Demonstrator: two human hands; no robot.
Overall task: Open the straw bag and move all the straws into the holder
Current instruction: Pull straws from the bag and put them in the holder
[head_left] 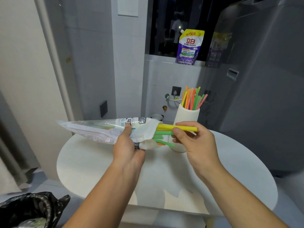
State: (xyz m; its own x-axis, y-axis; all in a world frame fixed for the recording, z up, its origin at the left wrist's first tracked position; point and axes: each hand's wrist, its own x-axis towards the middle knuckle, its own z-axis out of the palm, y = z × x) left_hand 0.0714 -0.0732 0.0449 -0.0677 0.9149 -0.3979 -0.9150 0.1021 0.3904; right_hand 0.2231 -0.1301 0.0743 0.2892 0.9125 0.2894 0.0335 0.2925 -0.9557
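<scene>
Both grips closed: left hand [130, 146] round bag [98, 131], right hand [196, 142] pinching straws [165, 127]; holder [186, 115] behind.

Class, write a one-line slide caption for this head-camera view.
Left hand grips the opened straw bag while the right hand pinches yellow straws at its mouth, near the part-filled white holder.

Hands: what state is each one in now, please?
Left hand: grips the straw bag.
Right hand: pinches yellow straws sticking out of the bag.

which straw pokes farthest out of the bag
The yellow straw, topmost, pinched by the right hand; it reaches past that hand, while the green straws and orange straw end short.
</scene>
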